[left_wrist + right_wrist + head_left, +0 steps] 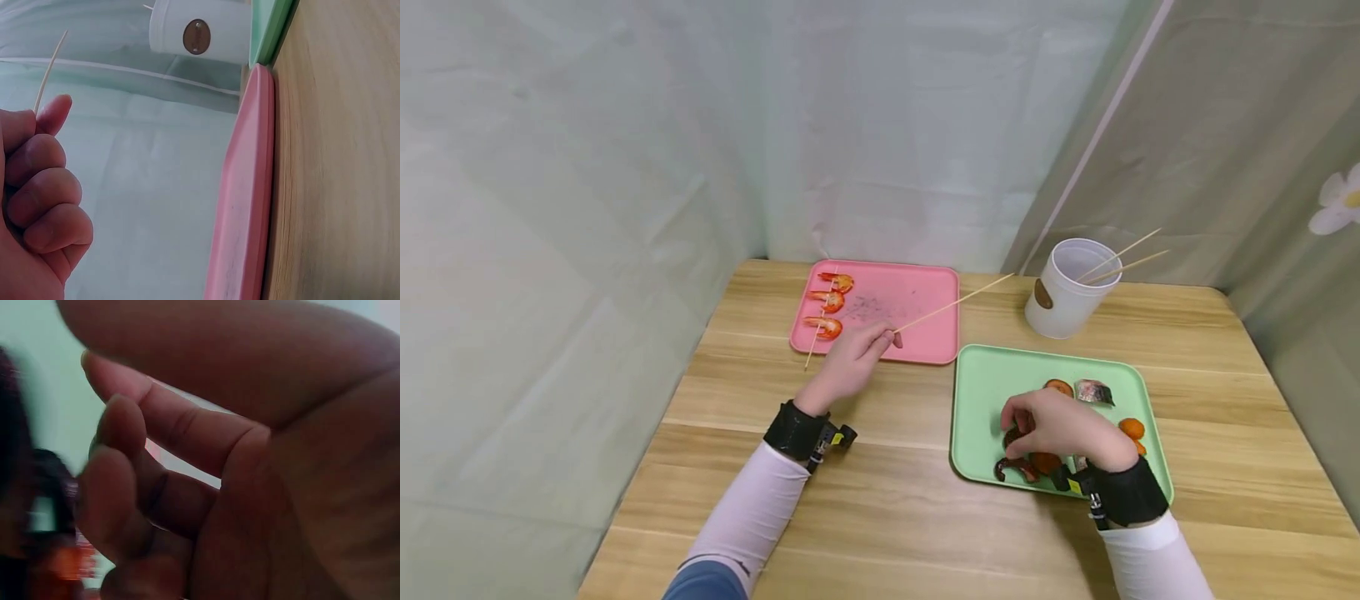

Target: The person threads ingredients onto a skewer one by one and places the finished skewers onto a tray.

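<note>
My left hand point(852, 360) pinches the end of a thin bamboo skewer point(955, 303) between thumb and forefinger, above the front edge of the pink tray point(917, 346). Nothing is threaded on the visible length of this skewer point(50, 72). Over the green tray point(981, 375), my right hand point(1063, 423) reaches down with bent fingers, thumb and forefinger apart. Just below its fingertips lies a dark reddish octopus-like piece point(1018, 471). In the right wrist view the fingers point(194, 434) show nothing gripped, and dark food pieces beside them are blurred.
Three shrimp on a skewer point(826, 302) lie at the pink tray's left. A white bucket point(1060, 300) with two skewers stands behind the green tray. That tray also carries a silvery fish-like piece point(1094, 392), orange balls point(1132, 428) and a round orange-brown slice point(1059, 387). Curtains point(895, 125) border the table.
</note>
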Action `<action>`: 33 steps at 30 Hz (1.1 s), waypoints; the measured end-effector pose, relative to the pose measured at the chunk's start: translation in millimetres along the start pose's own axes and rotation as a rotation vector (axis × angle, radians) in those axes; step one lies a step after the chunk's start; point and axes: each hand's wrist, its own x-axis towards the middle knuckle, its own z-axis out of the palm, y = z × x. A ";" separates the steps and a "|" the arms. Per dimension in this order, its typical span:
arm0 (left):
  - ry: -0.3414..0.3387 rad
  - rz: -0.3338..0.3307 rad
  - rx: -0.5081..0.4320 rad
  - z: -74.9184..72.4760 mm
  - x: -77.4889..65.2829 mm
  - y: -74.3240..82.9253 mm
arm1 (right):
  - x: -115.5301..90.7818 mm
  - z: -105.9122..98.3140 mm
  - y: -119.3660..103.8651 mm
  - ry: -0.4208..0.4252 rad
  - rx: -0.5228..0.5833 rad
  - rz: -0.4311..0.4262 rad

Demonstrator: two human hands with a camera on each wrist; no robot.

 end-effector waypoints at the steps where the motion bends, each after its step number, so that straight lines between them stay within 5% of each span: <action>1: 0.000 0.001 -0.003 -0.3 0.3 -0.4 | -1.5 4.1 -1.2 -0.019 -0.022 0.005; 7: -0.008 -0.007 -0.009 -1.4 0.1 -2.0 | -11.3 21.7 -10.6 -0.039 -0.155 -0.004; 21: 0.018 0.007 -0.003 -6.5 -0.7 -3.2 | -9.4 35.2 -6.6 0.107 -0.323 -0.176; 28: 0.032 -0.005 -0.001 -8.5 -1.9 -2.1 | -10.3 12.6 -12.5 0.061 -0.104 -0.120; 33: 0.032 -0.013 0.002 -9.1 -1.8 0.0 | -0.4 -13.6 -10.9 0.212 0.102 -0.082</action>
